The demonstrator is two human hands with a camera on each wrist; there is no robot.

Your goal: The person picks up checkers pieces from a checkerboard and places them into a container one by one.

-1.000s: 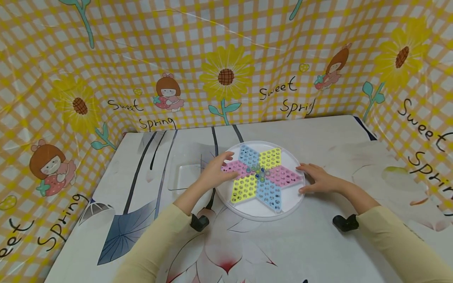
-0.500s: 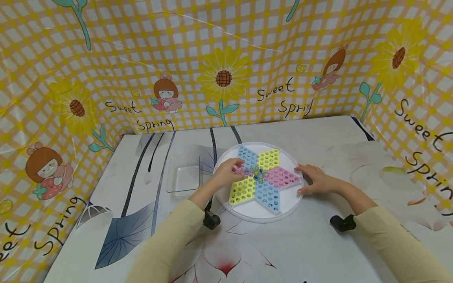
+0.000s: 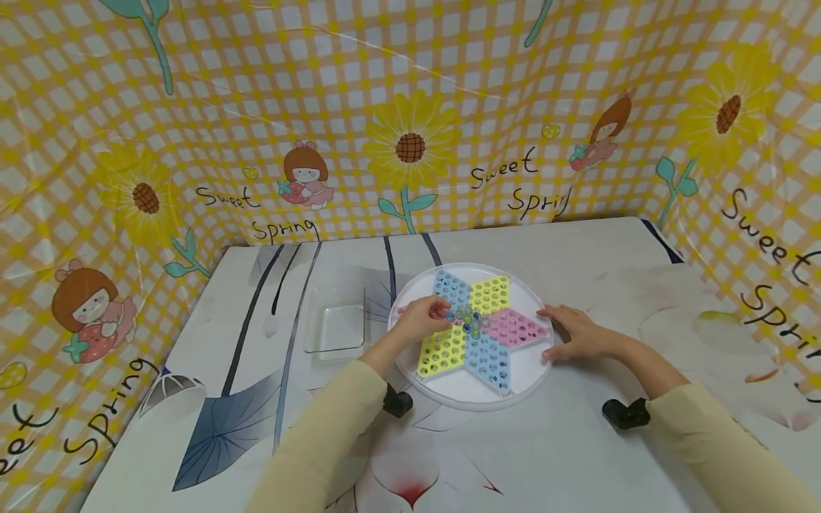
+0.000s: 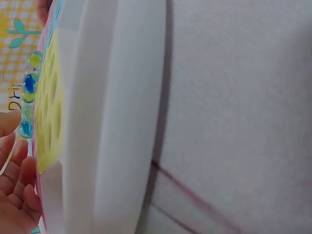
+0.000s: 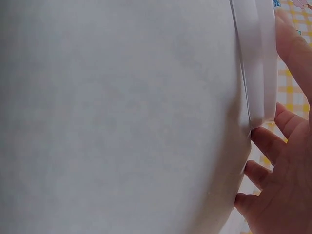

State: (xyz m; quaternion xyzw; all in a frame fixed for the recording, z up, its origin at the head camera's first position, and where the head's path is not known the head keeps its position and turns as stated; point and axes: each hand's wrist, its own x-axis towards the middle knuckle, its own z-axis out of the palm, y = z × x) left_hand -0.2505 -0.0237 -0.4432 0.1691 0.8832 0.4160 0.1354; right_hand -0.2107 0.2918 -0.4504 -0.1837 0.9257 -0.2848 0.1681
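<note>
A round white Chinese checkers board [image 3: 529, 365] lies on the table, its star of pink, yellow and blue points dotted with holes. Several glass marbles [image 3: 475, 329] cluster at its centre. My left hand [image 3: 418, 320] is over the board's left pink point, fingertips bent beside the marbles. In the left wrist view its thumb tip is against or right beside a blue marble [image 4: 26, 129]; whether it pinches one is hidden. My right hand [image 3: 582, 333] rests at the board's right rim, fingers spread. The right wrist view has its fingertips [image 5: 265, 141] touching the board's side.
A clear shallow box [image 3: 333, 349] stands left of the board. The table is covered by a white cloth [image 3: 564, 442] with printed flowers and stems. Checked yellow fabric [image 3: 359, 64] hangs behind and on both sides. Each wrist carries a small black camera [image 3: 625, 413].
My left hand has moved right and inward across the board to the marbles, its fingers drawing closer together. The right hand stays at the rim.
</note>
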